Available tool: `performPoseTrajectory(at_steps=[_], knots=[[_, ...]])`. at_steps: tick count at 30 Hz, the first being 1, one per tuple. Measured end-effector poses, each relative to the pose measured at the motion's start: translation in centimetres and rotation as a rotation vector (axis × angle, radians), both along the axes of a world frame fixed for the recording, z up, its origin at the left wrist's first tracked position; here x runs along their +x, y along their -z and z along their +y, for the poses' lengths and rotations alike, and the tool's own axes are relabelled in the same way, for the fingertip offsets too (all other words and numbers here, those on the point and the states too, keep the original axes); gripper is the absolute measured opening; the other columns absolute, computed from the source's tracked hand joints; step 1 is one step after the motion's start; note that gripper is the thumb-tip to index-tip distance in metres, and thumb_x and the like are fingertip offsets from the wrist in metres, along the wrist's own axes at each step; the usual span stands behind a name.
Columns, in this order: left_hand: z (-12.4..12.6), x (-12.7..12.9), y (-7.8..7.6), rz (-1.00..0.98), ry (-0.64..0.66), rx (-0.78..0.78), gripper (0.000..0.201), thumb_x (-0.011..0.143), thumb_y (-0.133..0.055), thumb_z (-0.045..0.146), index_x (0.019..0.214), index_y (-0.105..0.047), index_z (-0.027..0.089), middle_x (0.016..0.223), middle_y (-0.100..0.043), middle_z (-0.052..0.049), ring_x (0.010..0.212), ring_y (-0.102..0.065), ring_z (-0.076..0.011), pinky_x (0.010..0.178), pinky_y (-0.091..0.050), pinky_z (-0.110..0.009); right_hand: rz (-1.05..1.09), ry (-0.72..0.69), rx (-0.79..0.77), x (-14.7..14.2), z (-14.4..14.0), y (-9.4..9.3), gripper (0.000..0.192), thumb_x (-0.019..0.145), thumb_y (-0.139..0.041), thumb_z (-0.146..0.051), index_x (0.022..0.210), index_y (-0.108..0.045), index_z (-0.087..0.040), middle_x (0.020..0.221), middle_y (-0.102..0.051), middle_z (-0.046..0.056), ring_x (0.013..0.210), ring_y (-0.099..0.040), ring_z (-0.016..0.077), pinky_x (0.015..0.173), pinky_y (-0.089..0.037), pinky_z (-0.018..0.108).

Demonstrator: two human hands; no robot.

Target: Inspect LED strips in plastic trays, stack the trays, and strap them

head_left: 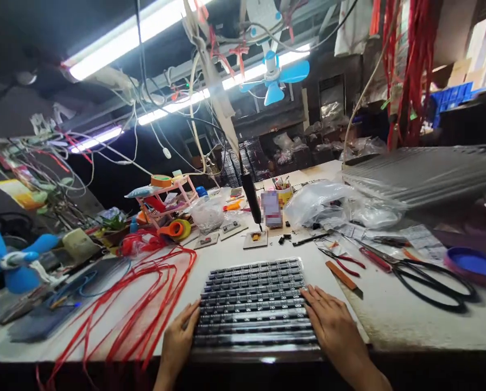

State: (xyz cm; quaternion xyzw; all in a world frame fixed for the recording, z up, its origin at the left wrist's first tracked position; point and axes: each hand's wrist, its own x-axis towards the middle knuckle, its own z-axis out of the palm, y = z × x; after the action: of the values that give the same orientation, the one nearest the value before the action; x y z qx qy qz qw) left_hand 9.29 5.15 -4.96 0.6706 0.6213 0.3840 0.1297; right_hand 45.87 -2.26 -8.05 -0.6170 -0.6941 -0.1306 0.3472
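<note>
A dark tray [254, 282] filled with rows of small parts lies flat at the near edge of the white workbench [385, 315]. My left hand [180, 339] rests against the tray's left side, fingers along its edge. On the tray's right front corner lies my right hand [333, 326], palm down with fingers spread over the rows. Neither hand lifts the tray.
Red wire loops [145, 293] sprawl left of the tray. Black scissors [430, 279], red-handled cutters [344, 259] and a blue lid [473, 263] lie to the right. A hanging electric screwdriver [251, 198], small jigs [256, 238], tape rolls [177, 228], plastic bags [328, 201] and stacked trays [425, 174] stand behind.
</note>
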Motion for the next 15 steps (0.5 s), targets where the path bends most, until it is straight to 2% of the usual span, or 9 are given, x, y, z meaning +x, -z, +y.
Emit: performPoseTrajectory(at_steps=[6, 9, 12, 15], knots=[[-0.9, 0.8, -0.6, -0.069, -0.028, 0.017, 0.033, 0.075, -0.056, 0.042, 0.097, -0.072, 0.023, 0.107, -0.069, -0.002, 0.117, -0.054, -0.0260, 0.104, -0.040, -0.043, 0.052, -0.029, -0.100, -0.1, -0.8, -1.3, 0.040, 0.096, -0.033, -0.031, 0.125, -0.058, -0.020, 0.125, -0.059, 0.006, 0.119, -0.052, 0.0242, 0.095, -0.047, 0.043], [-0.7, 0.6, -0.4, -0.067, -0.039, 0.040, 0.035, 0.074, -0.056, 0.043, 0.097, -0.072, 0.023, 0.107, -0.069, -0.002, 0.114, -0.057, -0.0258, 0.103, -0.041, -0.043, 0.086, -0.035, -0.145, 0.2, -0.8, -1.4, 0.040, 0.095, -0.035, -0.033, 0.125, -0.058, -0.020, 0.126, -0.059, 0.005, 0.121, -0.051, 0.0245, 0.096, -0.046, 0.044], [0.4, -0.6, 0.8, -0.009, 0.015, 0.058, 0.036, 0.073, -0.056, 0.047, 0.095, -0.073, 0.024, 0.103, -0.070, -0.002, 0.109, -0.060, -0.0272, 0.100, -0.045, -0.044, 0.100, -0.049, -0.176, 0.8, -0.5, -0.9, 0.039, 0.093, -0.037, -0.035, 0.123, -0.059, -0.022, 0.125, -0.059, 0.004, 0.119, -0.053, 0.0239, 0.096, -0.047, 0.044], [2.1, -2.6, 2.8, 0.125, 0.140, 0.105, 0.035, 0.077, -0.053, 0.047, 0.098, -0.073, 0.026, 0.103, -0.070, -0.002, 0.104, -0.064, -0.0274, 0.096, -0.049, -0.045, 0.091, -0.018, -0.187, 0.6, 0.5, -0.1, 0.040, 0.091, -0.037, -0.033, 0.122, -0.060, -0.026, 0.124, -0.060, 0.003, 0.115, -0.056, 0.0229, 0.092, -0.050, 0.043]])
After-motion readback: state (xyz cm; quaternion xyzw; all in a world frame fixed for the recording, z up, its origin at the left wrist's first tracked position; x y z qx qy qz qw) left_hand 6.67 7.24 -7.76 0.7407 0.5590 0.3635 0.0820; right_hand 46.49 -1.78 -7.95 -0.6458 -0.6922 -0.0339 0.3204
